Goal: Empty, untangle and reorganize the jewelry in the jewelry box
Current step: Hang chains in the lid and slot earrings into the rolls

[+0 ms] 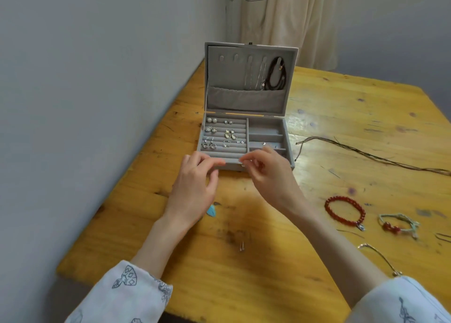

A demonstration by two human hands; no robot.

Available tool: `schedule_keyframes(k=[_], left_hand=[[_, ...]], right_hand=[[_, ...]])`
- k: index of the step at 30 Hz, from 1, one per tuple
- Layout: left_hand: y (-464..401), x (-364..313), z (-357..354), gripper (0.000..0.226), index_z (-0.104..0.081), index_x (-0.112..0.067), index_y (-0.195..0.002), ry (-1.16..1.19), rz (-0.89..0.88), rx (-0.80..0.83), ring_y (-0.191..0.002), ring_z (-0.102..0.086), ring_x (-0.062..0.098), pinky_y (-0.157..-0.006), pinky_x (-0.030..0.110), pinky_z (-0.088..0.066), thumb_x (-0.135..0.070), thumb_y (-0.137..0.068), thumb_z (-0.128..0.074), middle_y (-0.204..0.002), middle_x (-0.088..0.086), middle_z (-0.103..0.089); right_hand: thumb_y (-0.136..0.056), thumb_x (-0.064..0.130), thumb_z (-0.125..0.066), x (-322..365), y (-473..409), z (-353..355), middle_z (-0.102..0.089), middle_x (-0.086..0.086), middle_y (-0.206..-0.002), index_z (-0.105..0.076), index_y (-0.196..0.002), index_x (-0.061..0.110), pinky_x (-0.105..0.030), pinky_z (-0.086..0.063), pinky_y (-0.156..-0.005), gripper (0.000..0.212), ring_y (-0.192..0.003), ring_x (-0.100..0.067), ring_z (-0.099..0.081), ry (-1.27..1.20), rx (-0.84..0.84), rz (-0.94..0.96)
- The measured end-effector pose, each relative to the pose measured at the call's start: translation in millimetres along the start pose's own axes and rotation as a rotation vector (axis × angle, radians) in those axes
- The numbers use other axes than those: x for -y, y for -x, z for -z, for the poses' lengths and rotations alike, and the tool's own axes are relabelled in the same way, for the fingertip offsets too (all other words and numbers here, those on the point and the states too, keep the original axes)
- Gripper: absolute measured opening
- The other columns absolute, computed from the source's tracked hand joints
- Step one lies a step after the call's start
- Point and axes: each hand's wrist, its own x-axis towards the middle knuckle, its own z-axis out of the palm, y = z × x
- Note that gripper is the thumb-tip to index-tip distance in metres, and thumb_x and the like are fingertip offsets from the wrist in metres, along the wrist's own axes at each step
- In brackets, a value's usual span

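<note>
Before jewelry box (244,137), hands (195,176) pinching.

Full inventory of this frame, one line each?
jewelry box: one, grey, open, far side of table
earrings: several pairs, silver and pearl, box's left ring rolls
necklaces: thin silver chains and a dark one, hung in lid
red bracelet: one, on table, right
green cord bracelet: one, red beads, further right
brown cords: loose, right of box
table: one, yellow wood
left hand: at box's front edge
right hand: pinching something small, unclear
</note>
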Motion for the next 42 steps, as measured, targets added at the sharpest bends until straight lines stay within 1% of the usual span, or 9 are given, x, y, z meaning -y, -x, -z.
schedule_keyframes(k=[5, 10, 13, 18, 21, 27, 32, 36, 42], left_hand=[[42, -10, -4, 0.019, -0.065, -0.016, -0.103, 0.111, 0.032, 0.063, -0.087, -0.046, 0.003, -0.082, 0.009, -0.033, -0.010, -0.088, -0.055, -0.095, -0.008, -0.049], [76, -11, -10, 0.019, -0.064, -0.017, -0.102, 0.145, 0.058, 0.071, -0.090, -0.049, 0.001, -0.083, 0.005, -0.036, -0.008, -0.088, -0.055, -0.095, -0.008, -0.054], [75, -12, -7, 0.019, -0.063, -0.019, -0.102, 0.194, 0.104, 0.069, -0.094, -0.052, 0.002, -0.083, 0.005, -0.038, -0.009, -0.089, -0.054, -0.098, -0.005, -0.058], [76, -13, -7, 0.016, -0.065, -0.018, -0.100, 0.171, 0.078, 0.126, -0.095, -0.051, 0.003, -0.083, 0.006, -0.038, -0.012, -0.089, -0.055, -0.096, -0.009, -0.058], [77, -13, -7, 0.016, -0.065, -0.020, -0.100, 0.155, 0.064, 0.157, -0.096, -0.050, 0.005, -0.083, 0.009, -0.037, -0.013, -0.088, -0.056, -0.096, -0.010, -0.058], [79, -14, -5, 0.007, -0.065, -0.023, -0.086, 0.117, -0.004, 0.229, -0.095, -0.045, 0.006, -0.088, 0.026, -0.034, -0.029, -0.083, -0.063, -0.090, -0.014, -0.057], [77, -14, 0, 0.015, -0.065, -0.034, -0.080, 0.103, -0.056, 0.365, -0.100, -0.040, 0.003, -0.089, 0.024, -0.025, -0.046, -0.071, -0.069, -0.096, -0.019, -0.052], [76, -15, 4, 0.012, -0.063, -0.038, -0.077, 0.085, -0.076, 0.421, -0.103, -0.038, 0.003, -0.090, 0.025, -0.023, -0.043, -0.070, -0.072, -0.099, -0.019, -0.051], [75, -16, 1, 0.006, -0.065, -0.031, -0.077, 0.094, -0.068, 0.378, -0.099, -0.042, 0.005, -0.091, 0.026, -0.026, -0.035, -0.075, -0.070, -0.092, -0.020, -0.051]], right_hand=[[-0.086, 0.015, -0.060, -3, 56, 6, -0.061, -0.005, -0.083, -0.070, -0.091, 0.016, -0.024, -0.042, -0.071, 0.012, -0.074, -0.015, -0.054, -0.003, 0.147, -0.044], [-0.084, 0.016, -0.063, -9, 100, 0, -0.056, 0.003, -0.086, -0.069, -0.088, 0.020, -0.014, -0.039, -0.071, 0.008, -0.076, -0.003, -0.051, -0.075, 0.218, -0.014], [-0.082, 0.016, -0.066, -14, 112, -5, -0.055, 0.002, -0.089, -0.070, -0.088, 0.017, -0.022, -0.038, -0.080, 0.007, -0.083, -0.006, -0.047, -0.010, 0.192, 0.061], [-0.079, 0.026, -0.069, -16, 112, -6, -0.055, 0.004, -0.090, -0.069, -0.089, 0.021, -0.030, -0.037, -0.082, 0.010, -0.089, -0.013, -0.045, 0.067, 0.217, 0.118], [-0.079, 0.024, -0.069, -17, 114, -7, -0.056, 0.003, -0.087, -0.071, -0.086, 0.022, -0.029, -0.037, -0.079, 0.007, -0.086, -0.012, -0.045, 0.052, 0.186, 0.120], [-0.079, 0.014, -0.069, -17, 112, -5, -0.058, -0.001, -0.083, -0.072, -0.084, 0.014, -0.026, -0.044, -0.073, 0.005, -0.080, -0.014, -0.053, -0.108, 0.071, 0.009], [-0.081, 0.012, -0.067, -17, 111, -3, -0.061, -0.002, -0.085, -0.070, -0.084, 0.013, -0.029, -0.047, -0.074, 0.005, -0.081, -0.015, -0.056, -0.204, -0.021, -0.090], [-0.081, 0.012, -0.066, -17, 111, -2, -0.061, -0.001, -0.085, -0.070, -0.084, 0.014, -0.024, -0.045, -0.072, 0.005, -0.078, -0.012, -0.054, -0.214, -0.013, -0.102], [-0.083, 0.016, -0.064, -15, 105, -1, -0.061, 0.004, -0.086, -0.070, -0.085, 0.019, -0.016, -0.043, -0.072, 0.006, -0.079, -0.009, -0.055, -0.267, 0.025, -0.151]])
